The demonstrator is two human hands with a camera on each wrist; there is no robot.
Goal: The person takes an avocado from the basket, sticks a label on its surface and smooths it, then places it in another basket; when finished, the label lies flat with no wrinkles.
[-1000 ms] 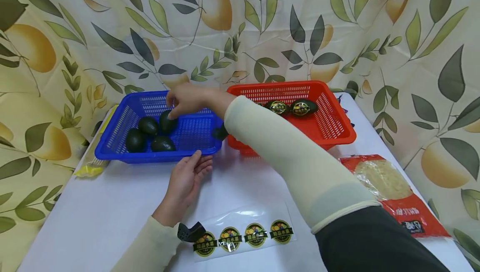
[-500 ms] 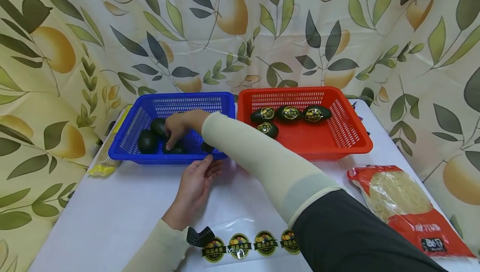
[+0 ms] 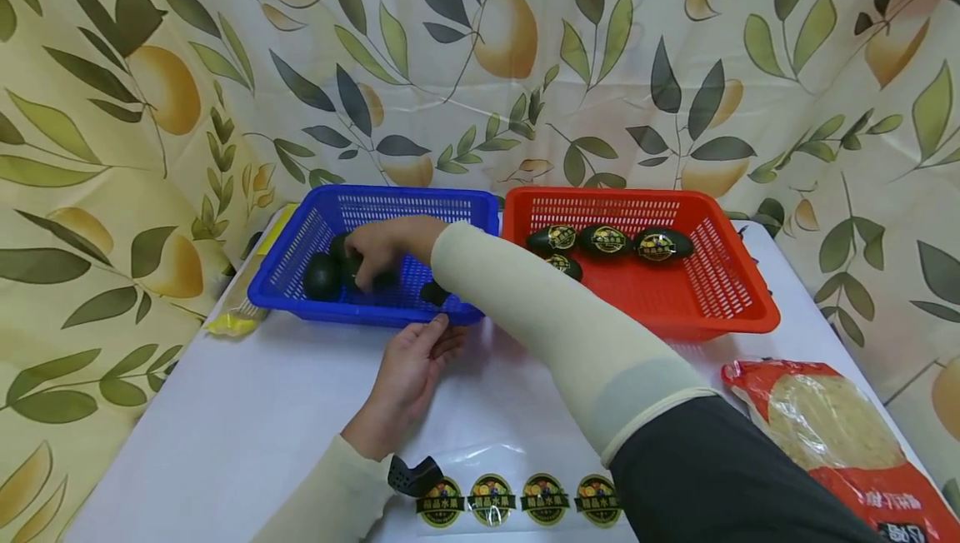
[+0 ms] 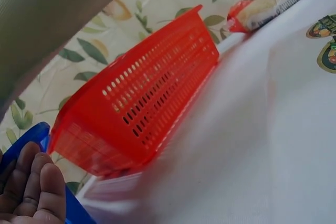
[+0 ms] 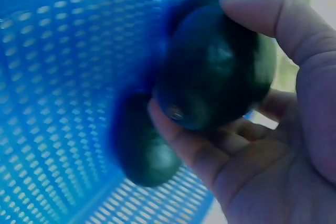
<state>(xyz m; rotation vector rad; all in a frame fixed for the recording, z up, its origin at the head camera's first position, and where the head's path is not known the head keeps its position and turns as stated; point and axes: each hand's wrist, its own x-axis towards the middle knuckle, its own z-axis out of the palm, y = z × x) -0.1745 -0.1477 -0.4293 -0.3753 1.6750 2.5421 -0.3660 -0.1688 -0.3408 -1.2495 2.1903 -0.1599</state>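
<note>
My right hand (image 3: 375,250) reaches into the blue plastic basket (image 3: 300,307). The right wrist view shows its thumb and fingers around a dark green avocado (image 5: 215,72), lifted toward the camera. Below it, another avocado (image 5: 149,150) lies against the basket's slotted wall, and a third is partly hidden behind the held one. In the head view, an unstickered avocado (image 3: 322,276) sits at the basket's left side. At the front rim, my left hand (image 3: 405,368) grips the blue basket, thumb on the edge and fingers below it.
Beside the blue basket stands a red basket (image 3: 742,328) holding several avocados (image 3: 663,245) with round stickers. A clear sheet of round stickers (image 3: 491,500) lies in front. A red food packet (image 3: 840,426) is at right, a yellow-edged packet (image 3: 240,318) at left.
My right hand has come down into the blue basket and taken hold of an avocado near the front. My left hand stays at the rim. The head view has swung left.
</note>
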